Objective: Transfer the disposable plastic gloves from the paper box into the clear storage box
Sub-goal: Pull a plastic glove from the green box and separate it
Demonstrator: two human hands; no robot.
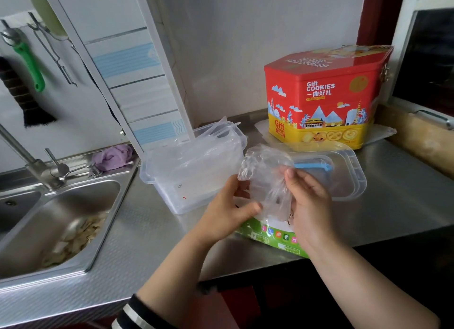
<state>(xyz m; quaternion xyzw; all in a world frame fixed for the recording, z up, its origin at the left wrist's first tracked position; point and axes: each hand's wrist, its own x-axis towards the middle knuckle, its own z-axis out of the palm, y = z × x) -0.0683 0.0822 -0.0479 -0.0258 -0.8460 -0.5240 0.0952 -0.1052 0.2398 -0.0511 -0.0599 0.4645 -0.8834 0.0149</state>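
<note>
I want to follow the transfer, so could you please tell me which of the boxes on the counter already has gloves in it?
The clear box beside the sink; thin plastic gloves stick out of its open top. The cookie tin is closed.

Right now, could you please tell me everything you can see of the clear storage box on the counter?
The clear storage box is a rectangular tub of translucent, colourless plastic with a thick rolled rim. It stands open on the steel counter, slightly tilted in the picture, just right of the sink. Thin plastic gloves already stick up out of it. A small label with a red dot shows on its near wall. Its lid, with a blue clip, lies to its right. Neither hand touches it.
</note>
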